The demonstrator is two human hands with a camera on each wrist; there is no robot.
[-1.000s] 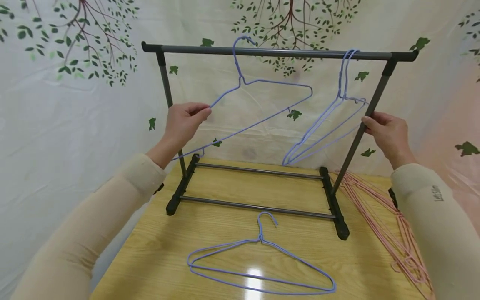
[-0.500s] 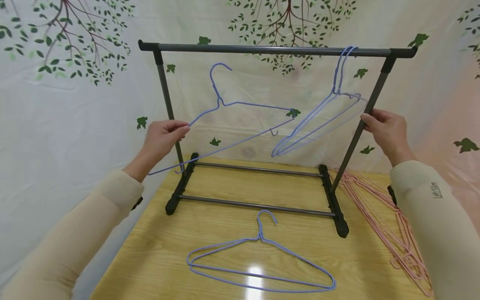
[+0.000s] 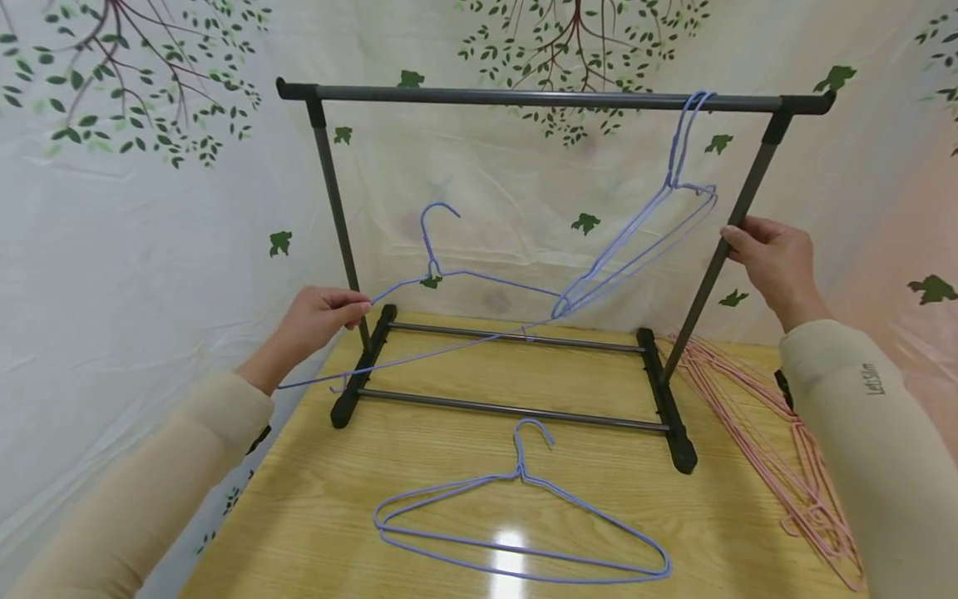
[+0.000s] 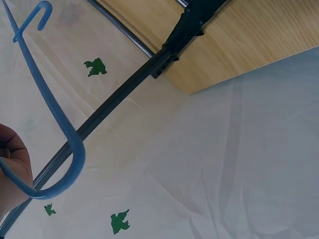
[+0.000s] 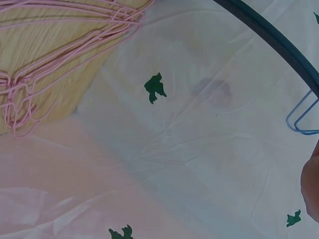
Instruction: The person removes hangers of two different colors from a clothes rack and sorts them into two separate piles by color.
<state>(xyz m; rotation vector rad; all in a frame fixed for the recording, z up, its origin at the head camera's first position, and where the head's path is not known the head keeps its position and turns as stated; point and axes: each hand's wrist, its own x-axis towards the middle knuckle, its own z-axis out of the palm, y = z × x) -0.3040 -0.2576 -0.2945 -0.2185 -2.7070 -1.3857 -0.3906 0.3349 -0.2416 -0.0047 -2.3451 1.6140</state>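
With thumb and fingers my left hand [image 3: 318, 324] pinches the left shoulder of a blue clothes hanger [image 3: 486, 275]. Its hook points up and stands apart from the rail, below it. The left wrist view shows this blue hanger's rounded corner [image 4: 77, 154] beside the hand. My right hand [image 3: 778, 262] grips the right upright [image 3: 744, 200] of a dark garment rack [image 3: 486, 98]. Two blue hangers [image 3: 629, 225] hang from the rail near that upright, tilted. On the table in front of the rack lie blue hangers [image 3: 591, 507], closely stacked; I cannot tell how many.
A bundle of pink hangers [image 3: 748, 433] lies on the table's right side, also in view at the right wrist. The rack's black feet [image 3: 677, 441] stand on the wooden table [image 3: 314, 516]. A leaf-patterned cloth [image 3: 150, 216] hangs behind.
The held hanger has come off the rail and moved down and left with my left hand. The two hanging hangers have swung a little. My right hand keeps its place on the upright.
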